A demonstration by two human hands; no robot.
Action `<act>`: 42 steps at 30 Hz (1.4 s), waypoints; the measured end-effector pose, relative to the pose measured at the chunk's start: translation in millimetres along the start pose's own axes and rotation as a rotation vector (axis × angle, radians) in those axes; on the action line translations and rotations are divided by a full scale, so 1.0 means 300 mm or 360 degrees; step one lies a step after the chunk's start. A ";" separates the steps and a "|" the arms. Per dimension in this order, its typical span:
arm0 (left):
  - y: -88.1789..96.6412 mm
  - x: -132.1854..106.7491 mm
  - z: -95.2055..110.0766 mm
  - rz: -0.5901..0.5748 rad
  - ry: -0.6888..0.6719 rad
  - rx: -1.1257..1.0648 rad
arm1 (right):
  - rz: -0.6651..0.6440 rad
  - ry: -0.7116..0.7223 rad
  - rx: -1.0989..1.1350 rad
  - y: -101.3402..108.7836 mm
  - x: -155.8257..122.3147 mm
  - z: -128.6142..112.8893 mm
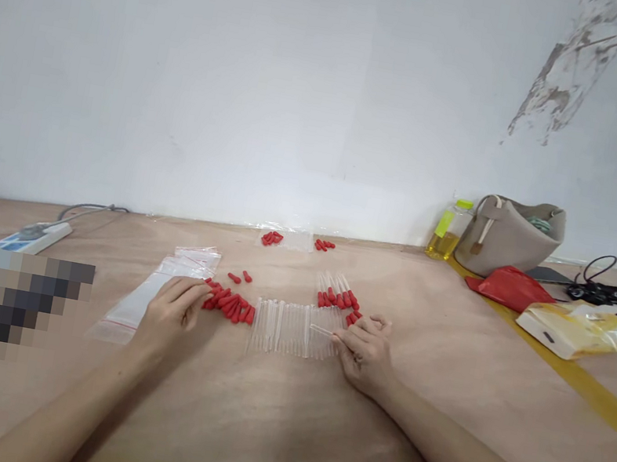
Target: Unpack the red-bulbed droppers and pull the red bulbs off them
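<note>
My left hand (174,308) is at the left edge of a heap of red rubber dropper bulbs (232,305), its fingertips closed on a bulb there; the grip is partly hidden. Between thumb and fingers of my right hand (364,352) is a thin clear dropper tube (320,329), pointing left over a row of similar clear tubes (283,328) lying side by side. Just beyond that hand lie several droppers with red bulbs fitted (339,299), their clear tubes pointing toward the wall. Two loose bulbs (240,277) rest behind the heap.
Clear zip bags (155,288) lie left of the heap. More red bulbs (272,238) sit by the wall. A power strip (38,237) with cables is at left. A bottle (449,230), grey bag (511,235), red packet (510,289) and tissue pack (566,328) stand right.
</note>
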State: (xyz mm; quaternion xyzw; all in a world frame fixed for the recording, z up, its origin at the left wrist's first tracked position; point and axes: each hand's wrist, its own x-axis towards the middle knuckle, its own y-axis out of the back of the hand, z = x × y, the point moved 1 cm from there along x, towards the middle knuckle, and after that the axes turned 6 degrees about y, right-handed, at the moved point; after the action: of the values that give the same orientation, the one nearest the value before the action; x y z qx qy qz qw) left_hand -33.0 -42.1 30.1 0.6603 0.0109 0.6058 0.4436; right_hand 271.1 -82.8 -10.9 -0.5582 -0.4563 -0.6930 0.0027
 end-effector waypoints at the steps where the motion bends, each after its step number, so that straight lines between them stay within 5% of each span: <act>1: 0.008 0.009 -0.017 0.0045 0.0103 -0.0014 | 0.0004 -0.0055 -0.0033 -0.002 0.004 0.008; 7: 0.008 0.046 -0.114 0.0175 0.0698 0.0041 | 0.0086 -0.0371 -0.0230 -0.022 0.031 0.028; 11: -0.001 0.022 -0.280 -0.0113 0.1196 0.0007 | 0.0055 -0.0326 -0.0272 -0.033 0.034 0.036; 15: -0.017 -0.008 -0.379 -0.0100 0.1392 -0.0129 | -0.0006 -0.0231 -0.0322 -0.058 0.032 0.035; 33: -0.081 0.009 -0.332 -0.0550 0.1110 0.0170 | -0.0232 -0.0126 -0.0158 -0.054 0.025 0.007; 38: -0.062 0.012 -0.331 -0.0536 0.1112 0.0162 | -0.0207 -0.0151 -0.0153 -0.050 0.027 0.007; 42: -0.031 0.040 -0.243 -0.0188 0.0863 0.0234 | -0.0151 -0.0253 -0.0207 -0.033 0.028 0.029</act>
State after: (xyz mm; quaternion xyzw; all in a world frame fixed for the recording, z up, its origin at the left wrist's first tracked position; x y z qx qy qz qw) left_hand -84.0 12.0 24.7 0.5028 0.2117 0.7310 0.4099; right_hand 269.6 -67.1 -11.0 -0.5880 -0.4352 -0.6741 -0.1025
